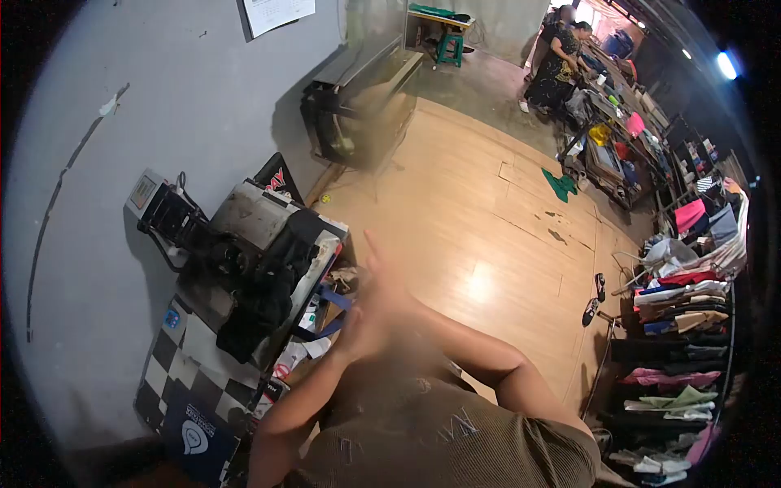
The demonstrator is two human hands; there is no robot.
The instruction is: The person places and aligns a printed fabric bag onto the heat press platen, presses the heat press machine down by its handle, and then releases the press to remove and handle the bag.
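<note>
Both of my hands are raised close together in front of my chest, smeared by motion. My left hand (392, 297) shows as a blur with one finger pointing up; the rest of its fingers cannot be made out. Just below and to the left of it, my right hand (355, 329) is partly hidden in the blur. Whether either one holds anything is not visible. To the left of my hands is a checkered table (167, 358) with a dark machine (264, 220) and black cloth (256, 317) on it.
Clothes (679, 305) hang on a rack along the right. Black sandals (595, 301) and a green cloth (560, 185) lie on the wooden floor (480, 220). Two people (560, 65) stand at a cluttered long table at the back right. A green stool (450, 49) stands farther back.
</note>
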